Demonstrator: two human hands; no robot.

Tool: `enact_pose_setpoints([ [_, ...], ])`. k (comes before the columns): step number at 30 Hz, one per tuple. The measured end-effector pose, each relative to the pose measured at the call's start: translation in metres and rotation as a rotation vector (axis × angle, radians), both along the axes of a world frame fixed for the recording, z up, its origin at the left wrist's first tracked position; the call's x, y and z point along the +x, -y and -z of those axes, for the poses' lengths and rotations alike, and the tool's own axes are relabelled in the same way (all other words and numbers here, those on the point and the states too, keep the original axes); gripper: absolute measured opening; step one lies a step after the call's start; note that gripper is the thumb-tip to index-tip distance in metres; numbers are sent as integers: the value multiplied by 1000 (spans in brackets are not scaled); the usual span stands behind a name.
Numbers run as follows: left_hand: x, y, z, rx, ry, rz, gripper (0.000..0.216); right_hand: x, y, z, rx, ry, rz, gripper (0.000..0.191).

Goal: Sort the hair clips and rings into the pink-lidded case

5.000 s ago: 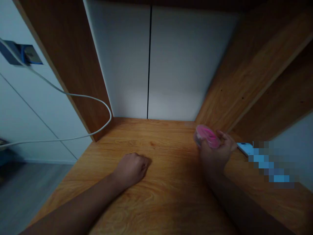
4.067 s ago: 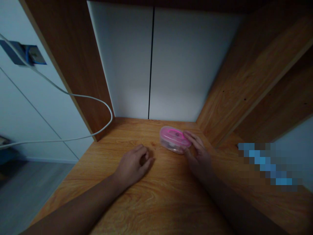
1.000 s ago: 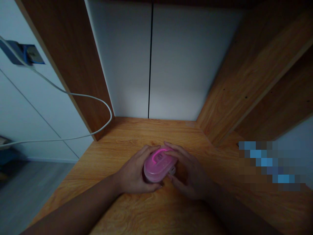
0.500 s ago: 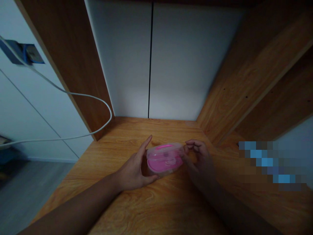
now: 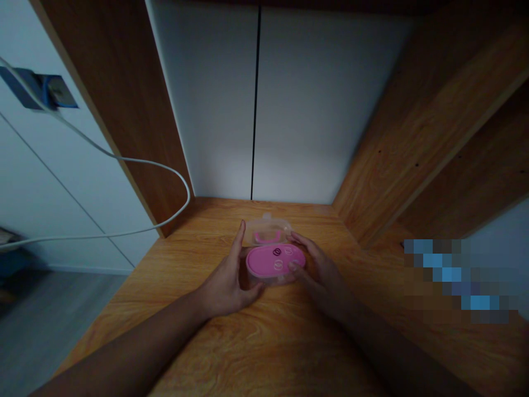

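Observation:
An oval plastic lunch box [image 5: 270, 280] with a clear body rests on the wooden surface in the middle of the head view. Its clear outer lid [image 5: 250, 232], with a pink handle, is folded back on the far side. The pink inner cover [image 5: 264, 263] shows several small looped marks. Around the box's left end curves my left hand [image 5: 227, 286], thumb at the front and index finger raised along the far side. My right hand [image 5: 322, 275] grips the right end, thumb on the pink cover and fingers beside the folded-back lid.
White panels [image 5: 306, 110] stand behind the wooden surface [image 5: 248, 347], with wooden boards [image 5: 397, 143] on both sides. A white cable [image 5: 152, 161] loops at the left, near a wall socket [image 5: 60, 91]. A blurred-out patch [image 5: 450, 275] lies at the right.
The clear lid has swung up and back, exposing the whole pink cover. My right hand has moved left onto the box's right end. My left hand has barely shifted.

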State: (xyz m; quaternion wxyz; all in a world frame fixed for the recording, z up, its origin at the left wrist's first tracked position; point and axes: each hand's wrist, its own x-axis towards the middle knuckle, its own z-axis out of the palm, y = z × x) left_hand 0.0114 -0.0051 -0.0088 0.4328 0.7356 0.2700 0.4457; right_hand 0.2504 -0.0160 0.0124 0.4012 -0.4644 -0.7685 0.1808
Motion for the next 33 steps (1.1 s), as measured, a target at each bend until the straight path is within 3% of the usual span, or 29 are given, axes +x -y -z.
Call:
enact_pose_setpoints([
  [8, -7, -6, 8, 165, -313, -212, 114, 0, -4, 1, 26, 32, -48, 58],
  [12, -9, -6, 5, 251, -381, -236, 107, 0, -2, -3, 25, 28, -33, 56],
  [18, -10, -3, -4, 262, -376, -219, 96, 1, 1, -5, 55, -1, -32, 51],
  [25, -14, -2, -13, 269, -332, -230, 67, 2, 3, -4, 146, -50, -69, 47],
  [29, -13, -1, -20, 286, -342, -235, 62, 1, 5, -4, 173, -68, -93, 47],
  [33, -15, -1, -20, 222, -210, -189, 60, -1, 6, -5, 186, -84, -129, 48],
])
